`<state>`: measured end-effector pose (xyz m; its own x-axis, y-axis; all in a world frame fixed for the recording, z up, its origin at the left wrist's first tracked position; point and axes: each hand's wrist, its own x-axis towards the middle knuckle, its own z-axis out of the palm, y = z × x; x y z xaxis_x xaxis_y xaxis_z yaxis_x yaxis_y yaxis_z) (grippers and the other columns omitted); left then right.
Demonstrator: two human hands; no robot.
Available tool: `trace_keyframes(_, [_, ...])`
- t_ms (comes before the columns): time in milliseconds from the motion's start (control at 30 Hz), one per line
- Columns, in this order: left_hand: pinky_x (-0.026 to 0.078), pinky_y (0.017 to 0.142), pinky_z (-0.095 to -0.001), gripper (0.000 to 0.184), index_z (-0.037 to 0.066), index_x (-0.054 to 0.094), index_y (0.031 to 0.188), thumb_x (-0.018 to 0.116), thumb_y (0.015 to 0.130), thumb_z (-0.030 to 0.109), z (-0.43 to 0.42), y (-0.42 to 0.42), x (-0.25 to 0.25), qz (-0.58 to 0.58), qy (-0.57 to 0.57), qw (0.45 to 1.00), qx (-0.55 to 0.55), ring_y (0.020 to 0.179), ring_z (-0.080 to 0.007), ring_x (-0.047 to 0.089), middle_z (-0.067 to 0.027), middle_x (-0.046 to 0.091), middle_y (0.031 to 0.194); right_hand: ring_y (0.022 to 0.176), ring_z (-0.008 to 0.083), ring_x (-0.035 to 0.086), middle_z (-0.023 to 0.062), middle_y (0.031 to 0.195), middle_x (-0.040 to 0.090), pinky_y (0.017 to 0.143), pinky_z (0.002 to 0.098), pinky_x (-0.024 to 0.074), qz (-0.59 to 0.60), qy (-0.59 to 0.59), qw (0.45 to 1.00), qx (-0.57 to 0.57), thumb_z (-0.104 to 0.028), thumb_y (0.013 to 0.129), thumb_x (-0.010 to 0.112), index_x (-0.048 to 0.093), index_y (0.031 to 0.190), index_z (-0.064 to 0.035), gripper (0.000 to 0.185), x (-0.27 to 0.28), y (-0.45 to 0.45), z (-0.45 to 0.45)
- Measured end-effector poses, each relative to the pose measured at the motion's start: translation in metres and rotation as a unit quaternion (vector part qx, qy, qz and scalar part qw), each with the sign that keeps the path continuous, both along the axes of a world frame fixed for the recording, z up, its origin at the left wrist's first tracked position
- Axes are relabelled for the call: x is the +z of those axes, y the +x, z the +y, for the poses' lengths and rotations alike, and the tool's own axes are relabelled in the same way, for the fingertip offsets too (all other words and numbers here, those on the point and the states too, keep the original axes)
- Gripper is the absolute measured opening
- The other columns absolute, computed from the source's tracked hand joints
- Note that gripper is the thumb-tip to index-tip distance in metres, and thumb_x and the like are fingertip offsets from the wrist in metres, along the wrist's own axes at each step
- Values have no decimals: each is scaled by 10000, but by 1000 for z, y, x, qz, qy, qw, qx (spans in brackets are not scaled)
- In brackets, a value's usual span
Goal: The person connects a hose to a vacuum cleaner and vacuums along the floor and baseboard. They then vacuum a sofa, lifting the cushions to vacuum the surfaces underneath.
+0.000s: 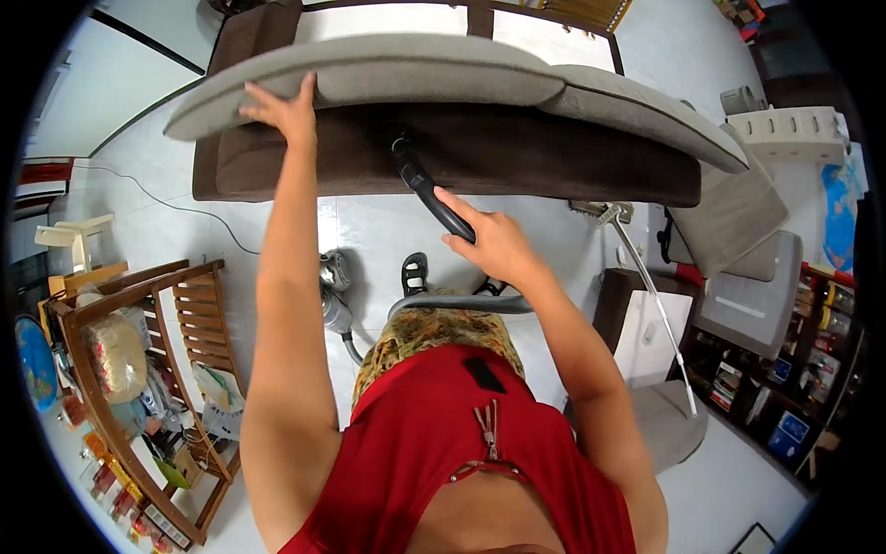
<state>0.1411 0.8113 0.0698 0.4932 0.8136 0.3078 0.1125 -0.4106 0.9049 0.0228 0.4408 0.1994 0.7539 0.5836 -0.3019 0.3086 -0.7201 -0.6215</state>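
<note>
My left hand rests against the lower face of the long grey sofa cushion, its fingers spread. The cushion stands tilted up along the dark brown sofa base. In my right hand is the curved black handle of a vacuum cleaner hose, with the fingers wrapped round it. The handle's far end points into the shadow where base and cushion meet; its tip is hard to make out. The grey hose loops across in front of my legs. The vacuum cleaner body stands on the floor to the left.
A second grey cushion leans up at the right. On the right, a mop with a metal pole slants near a grey stool and dark shelves. A wooden rack stands left, and a cable crosses the floor.
</note>
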Motion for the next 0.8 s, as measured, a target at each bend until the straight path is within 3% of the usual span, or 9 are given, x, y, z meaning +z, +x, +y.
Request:
trace_keyframes(67, [130, 1138, -655, 1307, 152, 37, 1574, 871, 643, 534, 29, 58, 1, 86, -1, 996, 5, 1413, -565, -178, -388, -268, 1494, 645, 368, 653, 161, 708, 662, 611, 448, 512, 1, 12, 1000, 0, -318, 853, 684, 347, 1501, -337, 731, -1, 0, 0])
trace_keyframes(133, [247, 1090, -680, 1292, 212, 46, 1578, 851, 638, 584, 34, 101, 30, 196, -31, 980, 8, 1417, -542, -212, -385, -262, 1499, 641, 373, 651, 164, 697, 659, 614, 448, 513, -9, 24, 1000, -2, -311, 848, 688, 349, 1500, -336, 735, -4, 0, 3])
trace_keyframes(167, [324, 1042, -688, 1292, 224, 56, 1577, 840, 628, 616, 39, 118, 30, 230, -28, 973, 24, 1410, -540, -235, -381, -268, 1498, 639, 374, 649, 164, 694, 657, 606, 446, 507, -4, 19, 1000, -6, -304, 842, 693, 352, 1500, -335, 741, -2, 0, 5])
trace_keyframes(267, [338, 1028, -694, 1297, 222, 59, 1576, 836, 621, 632, 35, 133, 27, 270, 13, 961, 55, 1405, -539, -247, -377, -275, 1498, 637, 369, 649, 163, 707, 660, 605, 443, 504, 6, 13, 1000, -12, -295, 842, 693, 359, 1497, -331, 736, -3, -1, 8])
trace_keyframes(300, [108, 1055, -767, 1311, 227, 44, 1582, 795, 619, 705, 49, 140, 14, 265, 25, 963, 37, 1363, -617, -235, -436, -237, 1475, 636, 365, 649, 162, 711, 660, 610, 442, 503, 20, 8, 1000, -11, -283, 841, 694, 362, 1495, -329, 735, 5, -1, 10])
trace_keyframes(400, [88, 1052, -771, 1337, 242, -4, 1578, 749, 609, 773, 44, 123, 40, 265, -39, 963, -3, 1370, -623, -210, -446, -232, 1469, 644, 364, 650, 159, 709, 659, 614, 443, 502, 6, 32, 999, -2, -278, 843, 691, 363, 1494, -329, 731, 2, -4, 9])
trace_keyframes(500, [96, 1055, -765, 1357, 243, -16, 1576, 759, 596, 772, 44, 96, 22, 212, 24, 977, -18, 1379, -614, -201, -438, -240, 1472, 651, 364, 650, 158, 714, 660, 615, 446, 502, -14, 68, 998, 6, -284, 848, 683, 357, 1497, -334, 728, 2, -4, 14])
trace_keyframes(800, [88, 1107, -688, 1342, 174, -18, 1577, 763, 639, 732, 28, 18, 17, 163, 17, 984, -70, 1386, -623, -155, -488, -229, 1435, 657, 371, 644, 161, 699, 658, 649, 462, 503, -5, 23, 998, 63, -329, 864, 663, 353, 1494, -347, 702, -1, 2, 60])
